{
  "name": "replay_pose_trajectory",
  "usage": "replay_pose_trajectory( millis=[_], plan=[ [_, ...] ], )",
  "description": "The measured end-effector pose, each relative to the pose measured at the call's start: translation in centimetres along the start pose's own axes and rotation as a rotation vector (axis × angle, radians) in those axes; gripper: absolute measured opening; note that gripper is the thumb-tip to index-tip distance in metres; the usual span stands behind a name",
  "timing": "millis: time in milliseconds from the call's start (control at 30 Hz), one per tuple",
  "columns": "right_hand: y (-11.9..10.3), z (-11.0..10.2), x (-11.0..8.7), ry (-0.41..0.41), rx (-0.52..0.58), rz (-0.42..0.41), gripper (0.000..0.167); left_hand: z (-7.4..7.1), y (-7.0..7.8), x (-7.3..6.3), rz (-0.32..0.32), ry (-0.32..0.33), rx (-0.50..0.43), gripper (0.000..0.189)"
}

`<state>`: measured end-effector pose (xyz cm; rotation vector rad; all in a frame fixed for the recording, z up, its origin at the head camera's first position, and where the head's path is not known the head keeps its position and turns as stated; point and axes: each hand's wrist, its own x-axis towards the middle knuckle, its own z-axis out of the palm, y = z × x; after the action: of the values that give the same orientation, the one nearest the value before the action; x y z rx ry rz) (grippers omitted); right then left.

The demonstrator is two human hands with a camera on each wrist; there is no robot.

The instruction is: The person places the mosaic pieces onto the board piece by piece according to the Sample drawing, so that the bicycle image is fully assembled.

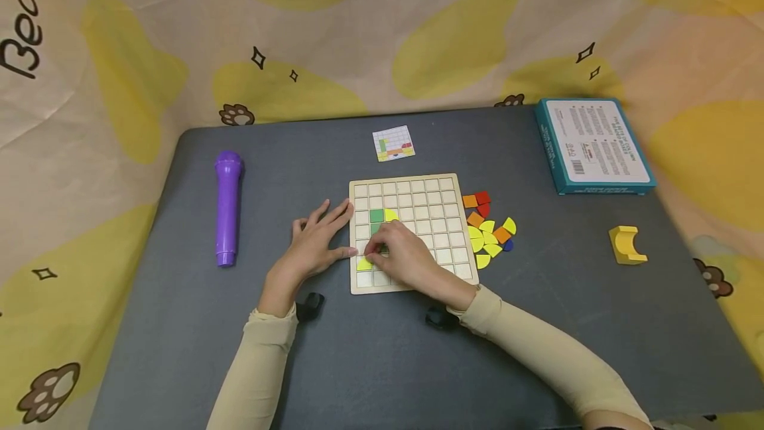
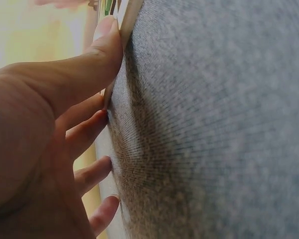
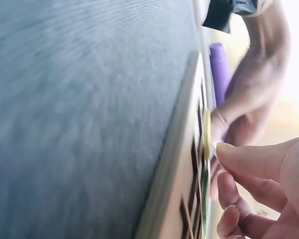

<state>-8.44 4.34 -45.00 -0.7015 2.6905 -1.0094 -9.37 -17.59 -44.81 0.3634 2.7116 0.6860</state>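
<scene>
A pale wooden grid board (image 1: 438, 225) lies on the table. My left hand (image 1: 316, 244) touches its left edge with thumb and fingers spread. Over the board's lower left, my right hand (image 1: 402, 257) pinches what looks like a small thin tile between thumb and index finger; the fingers mostly hide it. Just beside those fingertips a yellow tile (image 1: 363, 264) sits on the grid, also seen as a yellow edge (image 3: 207, 134) in the right wrist view. Green tiles (image 1: 377, 215) and another yellow tile (image 1: 390, 215) lie farther up, partly covered by the right hand.
Loose yellow, orange, red and blue tiles (image 1: 475, 233) lie right of the board. A small pattern card (image 1: 394, 143) is behind it. A purple microphone-shaped tube (image 1: 227, 208) lies left. At right are a teal box (image 1: 597, 141) and a yellow arched block (image 1: 627, 245).
</scene>
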Motion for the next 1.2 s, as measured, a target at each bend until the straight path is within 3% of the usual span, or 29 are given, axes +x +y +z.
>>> replay_pose_trajectory(
  millis=[300, 700, 933, 1200],
  plan=[
    [4.5, -4.1, -2.6, 0.15, 0.052, 0.139, 0.003, 0.1, 0.0, 0.0, -0.015, 0.002, -0.012, 0.096],
    [11.1, -9.1, -7.5, 0.345, 0.065, 0.322, 0.016, 0.1, 0.0, 0.2, -0.012, 0.015, 0.004, 0.098],
    [12.6, -11.2, -9.0, 0.304, 0.031, 0.418, 0.027, 0.0, 0.1, 0.1, -0.012, 0.017, -0.009, 0.097],
    [12.8, -10.8, -8.8, 0.244, 0.032, 0.424, 0.031, 0.1, 0.1, 0.1, -0.015, 0.01, -0.012, 0.097]
  ],
)
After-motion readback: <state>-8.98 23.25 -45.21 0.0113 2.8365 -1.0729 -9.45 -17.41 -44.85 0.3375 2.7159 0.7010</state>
